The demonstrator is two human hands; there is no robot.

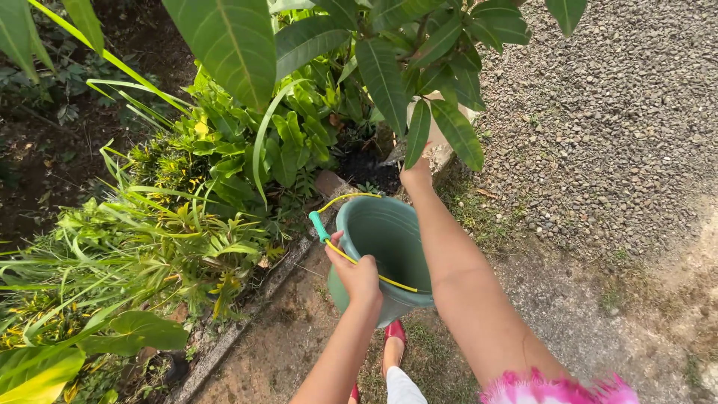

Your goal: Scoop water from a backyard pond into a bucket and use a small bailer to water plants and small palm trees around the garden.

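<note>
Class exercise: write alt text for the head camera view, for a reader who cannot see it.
Seen from above, a person's left hand grips the rim of a green bucket with a yellow wire handle, while the right hand reaches past it under broad green leaves. A planted bed lies to the left and gravel ground to the right.

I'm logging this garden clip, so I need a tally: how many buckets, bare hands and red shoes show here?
Green bucket with a yellow wire handle: 1
Bare hands: 2, the left hand gripping the bucket's rim and handle, the right hand reaching up among the leaves, its fingers hidden
Red shoes: 2, the second only a sliver at the bottom edge
Total: 5
</note>
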